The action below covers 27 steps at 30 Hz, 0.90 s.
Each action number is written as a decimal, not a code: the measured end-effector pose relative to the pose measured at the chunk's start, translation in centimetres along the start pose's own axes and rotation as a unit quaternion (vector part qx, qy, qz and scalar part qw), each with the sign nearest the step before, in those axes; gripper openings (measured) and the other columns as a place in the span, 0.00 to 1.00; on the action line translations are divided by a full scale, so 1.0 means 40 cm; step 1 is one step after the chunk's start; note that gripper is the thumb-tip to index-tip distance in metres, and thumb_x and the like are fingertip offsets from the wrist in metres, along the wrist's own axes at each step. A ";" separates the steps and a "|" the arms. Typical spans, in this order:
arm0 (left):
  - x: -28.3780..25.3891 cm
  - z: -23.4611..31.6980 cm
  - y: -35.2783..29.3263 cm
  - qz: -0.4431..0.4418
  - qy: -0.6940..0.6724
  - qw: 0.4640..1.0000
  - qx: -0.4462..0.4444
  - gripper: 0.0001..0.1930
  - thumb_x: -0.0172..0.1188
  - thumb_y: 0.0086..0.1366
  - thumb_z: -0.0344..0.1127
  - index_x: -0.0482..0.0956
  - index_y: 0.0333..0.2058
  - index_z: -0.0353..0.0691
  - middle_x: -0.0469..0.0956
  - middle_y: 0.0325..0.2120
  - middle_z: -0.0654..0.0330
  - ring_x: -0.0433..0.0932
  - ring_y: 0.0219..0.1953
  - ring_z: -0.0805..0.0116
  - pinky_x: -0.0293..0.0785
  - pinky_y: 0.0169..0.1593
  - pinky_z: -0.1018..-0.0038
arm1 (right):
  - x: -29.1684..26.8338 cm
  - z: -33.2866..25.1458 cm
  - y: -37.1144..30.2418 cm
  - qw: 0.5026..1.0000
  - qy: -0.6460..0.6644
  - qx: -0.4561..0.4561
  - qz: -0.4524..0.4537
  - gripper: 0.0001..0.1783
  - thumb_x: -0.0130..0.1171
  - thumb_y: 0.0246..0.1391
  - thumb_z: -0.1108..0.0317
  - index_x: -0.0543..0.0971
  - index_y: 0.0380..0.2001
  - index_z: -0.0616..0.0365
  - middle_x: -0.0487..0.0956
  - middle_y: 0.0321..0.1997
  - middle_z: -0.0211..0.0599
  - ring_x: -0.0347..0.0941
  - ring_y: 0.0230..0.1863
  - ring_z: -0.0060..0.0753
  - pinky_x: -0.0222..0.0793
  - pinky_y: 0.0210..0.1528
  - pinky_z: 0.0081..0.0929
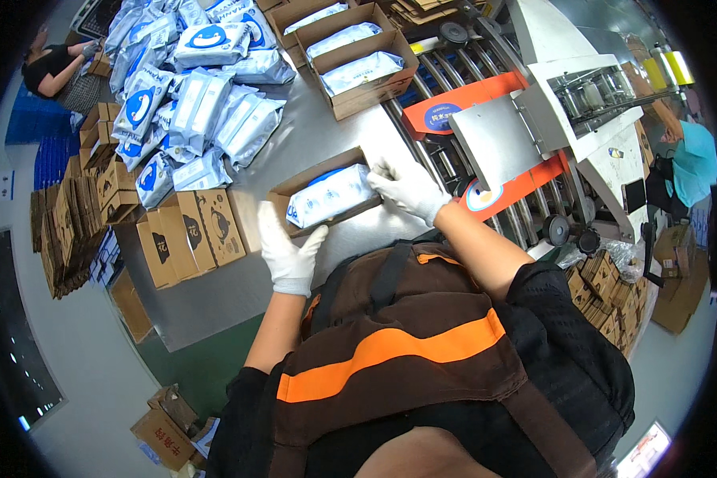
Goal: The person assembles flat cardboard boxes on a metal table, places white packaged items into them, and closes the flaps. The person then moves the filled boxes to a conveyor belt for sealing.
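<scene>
An open cardboard box (309,178) lies before me on the metal table, with a white and blue soft packet (331,196) inside it. My left hand (288,253), in a white glove, is at the box's left end, fingers stretched and thumb apart. At the opposite end, my gloved right hand (406,188) has its fingers bent around the box's end wall; the fingertips are partly hidden. Beyond the left hand, a heap of similar packets (203,107) covers the table's far left.
Three open boxes (366,73) with packets stand at the far side. Closed printed cartons (191,239) sit left. A roller conveyor (446,72) with a sealing machine (570,119) adjoins the table's right. Flattened cartons (64,223) are stacked left. Other people (52,72) are at both sides.
</scene>
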<state>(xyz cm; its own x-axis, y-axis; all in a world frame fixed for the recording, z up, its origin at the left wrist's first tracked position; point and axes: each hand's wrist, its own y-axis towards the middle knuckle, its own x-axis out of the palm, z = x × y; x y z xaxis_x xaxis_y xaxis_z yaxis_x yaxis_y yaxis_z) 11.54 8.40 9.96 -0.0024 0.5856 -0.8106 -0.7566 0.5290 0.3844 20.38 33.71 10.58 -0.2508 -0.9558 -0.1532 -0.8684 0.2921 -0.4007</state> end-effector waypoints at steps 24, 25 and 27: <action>0.263 0.091 0.065 -0.447 -0.404 0.693 -0.396 0.34 0.54 0.73 0.58 0.57 0.68 0.46 0.74 0.56 0.53 0.81 0.49 0.57 0.87 0.34 0.61 | -0.023 0.134 -0.062 0.846 -0.470 -0.231 0.100 0.36 0.63 0.47 0.73 0.69 0.62 0.63 0.66 0.70 0.55 0.60 0.72 0.55 0.54 0.74 0.48; 0.319 0.097 0.051 -0.460 -0.387 0.711 -0.365 0.35 0.52 0.73 0.59 0.56 0.68 0.47 0.72 0.57 0.52 0.81 0.49 0.57 0.87 0.34 0.60 | -0.056 0.132 -0.089 0.844 -0.481 -0.211 0.105 0.35 0.63 0.46 0.75 0.70 0.61 0.63 0.67 0.69 0.55 0.61 0.72 0.55 0.55 0.73 0.47; 0.442 0.106 0.033 -0.464 -0.376 0.727 -0.338 0.35 0.50 0.74 0.60 0.54 0.69 0.47 0.71 0.57 0.52 0.80 0.49 0.56 0.87 0.35 0.59 | -0.115 0.183 -0.108 0.832 -0.494 -0.208 0.146 0.35 0.62 0.44 0.75 0.70 0.60 0.63 0.68 0.67 0.55 0.62 0.71 0.55 0.57 0.72 0.46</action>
<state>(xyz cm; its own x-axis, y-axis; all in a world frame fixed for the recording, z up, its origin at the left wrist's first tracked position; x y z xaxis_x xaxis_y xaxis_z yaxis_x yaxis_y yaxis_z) 13.26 22.06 -2.00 0.8804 0.4739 -0.0142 -0.3537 0.6365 -0.6854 28.40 37.08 6.39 -0.1808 -0.2936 -0.9387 -0.9566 0.2743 0.0984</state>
